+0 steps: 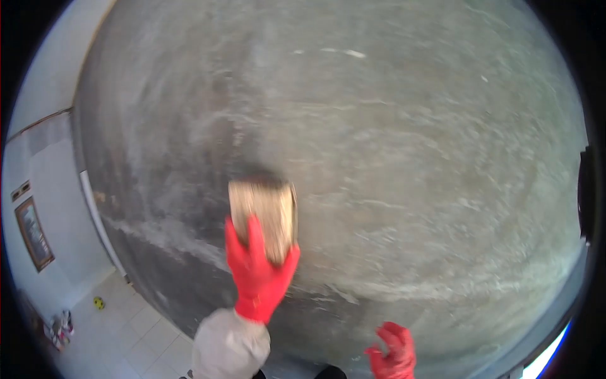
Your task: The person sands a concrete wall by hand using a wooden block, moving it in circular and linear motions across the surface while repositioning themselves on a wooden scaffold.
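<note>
Wooden block [268, 203] looks light and stiff, well gripped at six o'clock by the left hand [260, 271], right hand [395, 354] loosely open.

The one camera, worn on the person's head, looks forward and down through a wide, curving lens, near enough that a grey wall [410, 164] fills most of the view; the left hand [260, 271] and right hand [394, 354] enter from below, with tiled floor [136, 325] at lower left
</note>
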The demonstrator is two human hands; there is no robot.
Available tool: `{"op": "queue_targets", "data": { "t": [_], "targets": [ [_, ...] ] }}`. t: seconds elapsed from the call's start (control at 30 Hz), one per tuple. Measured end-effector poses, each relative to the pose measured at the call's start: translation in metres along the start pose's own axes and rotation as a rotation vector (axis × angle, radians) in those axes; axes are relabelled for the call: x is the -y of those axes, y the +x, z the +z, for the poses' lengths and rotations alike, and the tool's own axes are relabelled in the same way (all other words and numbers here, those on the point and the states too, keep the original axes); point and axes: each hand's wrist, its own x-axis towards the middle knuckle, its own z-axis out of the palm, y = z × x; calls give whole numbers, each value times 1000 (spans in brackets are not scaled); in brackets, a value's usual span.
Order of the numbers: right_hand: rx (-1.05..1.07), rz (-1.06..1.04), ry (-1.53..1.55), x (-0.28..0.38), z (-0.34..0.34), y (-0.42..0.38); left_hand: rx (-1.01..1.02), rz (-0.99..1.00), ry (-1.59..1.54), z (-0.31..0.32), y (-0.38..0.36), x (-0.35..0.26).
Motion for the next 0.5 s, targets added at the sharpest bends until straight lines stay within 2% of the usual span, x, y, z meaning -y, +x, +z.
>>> {"op": "queue_targets", "data": {
  "t": [0.07,0.1,0.17,0.33,0.4,0.47,0.5],
  "targets": [
    [4,26,16,11,18,-20,182,-62,20,8,-62,-31],
    [19,41,29,14,24,-26,204,-47,-39,16,-62,-42],
    [24,77,-29,5,38,-35,45,-43,-62,23,-52,-59],
    [-161,22,-238,1,23,11,-57,-73,-78,33,34,-136],
    [-347,15,-331,2,14,35,27,-53,-132,34,23,-166],
    [-359,37,-382,-7,13,45,107,-31,-177,36,-3,-179],
    [-361,35,-409,-18,14,47,209,40,-258,42,-29,-182]
  ]
}}
